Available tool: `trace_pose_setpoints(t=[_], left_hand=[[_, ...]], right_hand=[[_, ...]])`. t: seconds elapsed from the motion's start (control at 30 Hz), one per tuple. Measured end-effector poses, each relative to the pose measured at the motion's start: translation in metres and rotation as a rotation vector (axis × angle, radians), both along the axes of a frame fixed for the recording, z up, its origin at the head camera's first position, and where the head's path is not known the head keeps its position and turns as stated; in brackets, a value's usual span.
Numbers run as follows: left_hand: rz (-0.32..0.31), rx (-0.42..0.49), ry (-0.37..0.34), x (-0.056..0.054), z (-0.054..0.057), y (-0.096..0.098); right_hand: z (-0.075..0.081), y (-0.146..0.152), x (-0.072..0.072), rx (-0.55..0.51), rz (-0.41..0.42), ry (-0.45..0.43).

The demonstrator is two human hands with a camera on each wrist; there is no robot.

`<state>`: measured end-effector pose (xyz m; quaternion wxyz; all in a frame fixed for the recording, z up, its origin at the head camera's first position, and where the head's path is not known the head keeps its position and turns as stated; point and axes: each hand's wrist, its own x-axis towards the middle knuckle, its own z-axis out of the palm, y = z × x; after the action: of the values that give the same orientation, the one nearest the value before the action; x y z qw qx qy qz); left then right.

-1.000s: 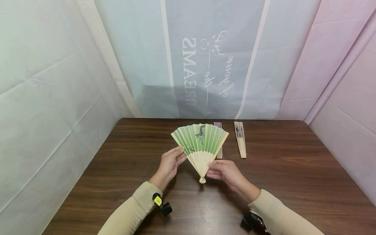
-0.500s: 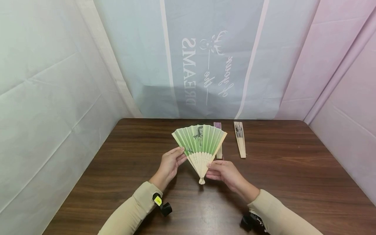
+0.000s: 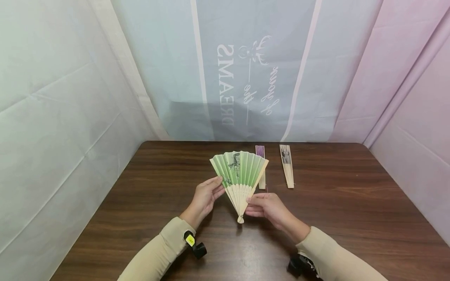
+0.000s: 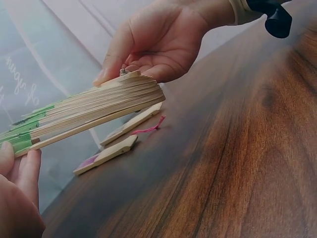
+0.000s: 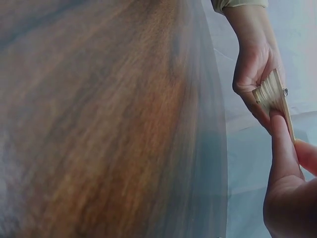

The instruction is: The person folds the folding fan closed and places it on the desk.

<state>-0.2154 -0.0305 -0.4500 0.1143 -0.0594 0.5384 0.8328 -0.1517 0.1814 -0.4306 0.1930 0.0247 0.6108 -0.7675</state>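
A green folding fan (image 3: 239, 171) with pale wooden ribs and a dark printed picture is partly spread in the head view, its pivot end toward me. My left hand (image 3: 208, 194) pinches its left edge where the green leaf meets the ribs. On the other side my right hand (image 3: 268, 208) pinches the right outer rib, a little above the pivot. From the left wrist view the fan (image 4: 84, 116) appears nearly edge-on, its ribs stacked, with a hand at each end. In the right wrist view the rib ends (image 5: 270, 91) show between both hands.
Behind the green fan lies a folded purple fan (image 3: 260, 150), partly covered by it. A folded fan with a grey print (image 3: 287, 168) lies to its right. Both rest on the dark wooden table (image 3: 337, 210). A printed cloth (image 3: 246, 128) hangs behind the table.
The green fan has narrowed a little, its two edges drawing closer, and it has shifted slightly toward me. More of the purple fan now shows. Both hands keep their hold.
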Motion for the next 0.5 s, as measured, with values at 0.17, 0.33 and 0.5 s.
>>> trace_pose_setpoints(t=[0.17,0.33,0.5], left_hand=[[0.004,0.011,-0.006,-0.0004,-0.0005,0.0012],[-0.006,0.005,-0.010,-0.0011,-0.0007,0.0024],[-0.011,0.005,-0.010,-0.0018,-0.0011,0.0040]], right_hand=[[-0.0007,0.0010,0.0001,0.002,0.005,-0.004],[-0.0015,0.0013,0.0005,0.004,0.010,-0.003],[-0.0016,0.0012,0.0008,0.005,0.012,0.005]])
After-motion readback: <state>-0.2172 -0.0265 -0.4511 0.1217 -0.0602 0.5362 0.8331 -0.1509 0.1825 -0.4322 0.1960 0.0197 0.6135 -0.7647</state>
